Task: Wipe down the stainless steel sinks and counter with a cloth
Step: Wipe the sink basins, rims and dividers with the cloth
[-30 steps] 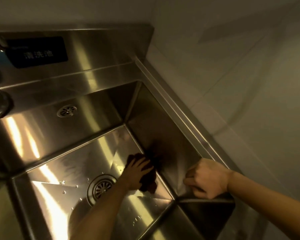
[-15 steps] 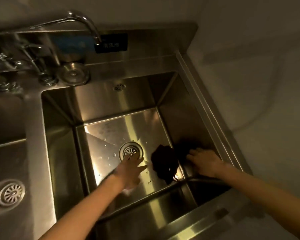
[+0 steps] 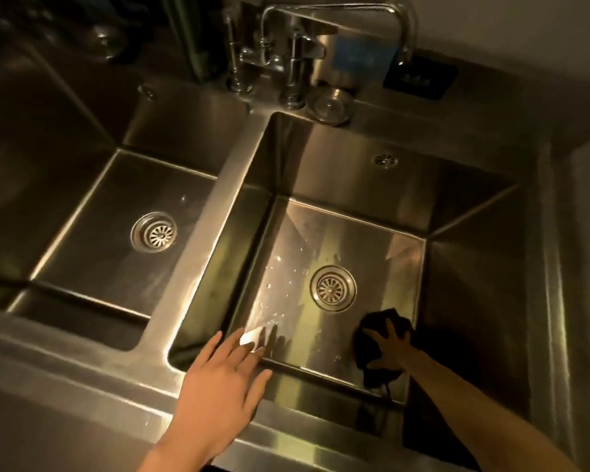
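We count one steel surface point(image 3: 65, 386), two basins (left sink point(image 3: 92, 212), right sink point(image 3: 372, 240)), one faucet point(image 3: 297, 56) at the far edge, two drains (left drain point(image 3: 154, 232), right drain point(image 3: 332, 288)) and one dark cloth point(image 3: 378, 318). The cloth lies in the right sink's near right corner, under our right hand point(image 3: 390, 352), whose fingers point(image 3: 390, 330) are spread flat on it. Our left hand point(image 3: 218, 379) hovers released over the near rim.
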